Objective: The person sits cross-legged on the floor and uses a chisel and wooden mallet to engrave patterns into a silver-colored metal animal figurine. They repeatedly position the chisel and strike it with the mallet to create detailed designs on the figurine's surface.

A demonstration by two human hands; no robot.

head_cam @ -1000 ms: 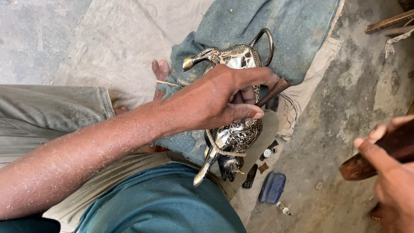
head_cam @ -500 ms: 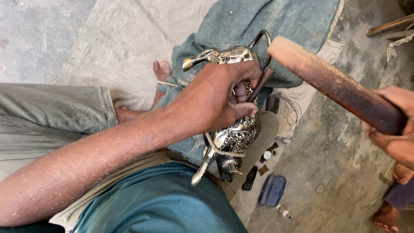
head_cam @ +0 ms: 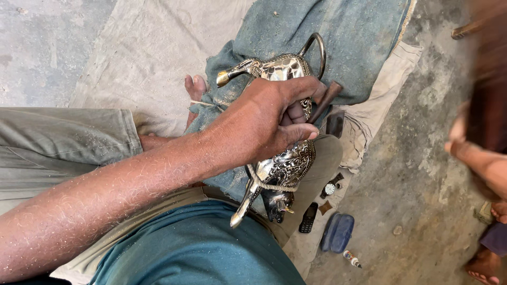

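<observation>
A silver engraved metal animal figure (head_cam: 289,161) with a curved horn and a loop tail lies across my lap on a blue cloth (head_cam: 343,47), with a cord tied around it. My left hand (head_cam: 266,124) is closed around a dark metal punch (head_cam: 326,99) and presses it against the figure's body. At the right edge my right hand (head_cam: 475,158) is blurred. It grips a brown wooden mallet (head_cam: 488,89), which is raised and well apart from the figure.
Beside my knee, on the beige sheet (head_cam: 153,53), lie a black phone (head_cam: 308,217), a wristwatch (head_cam: 330,188), a blue case (head_cam: 337,232) and a small tube (head_cam: 353,258). My toes (head_cam: 194,87) show behind the figure. A bare foot (head_cam: 480,266) rests on the concrete floor (head_cam: 417,174) at bottom right.
My right hand lifted the mallet from low on the right, swung it across toward the punch, and it is now blurred at the right edge. My left hand and the figure stayed put.
</observation>
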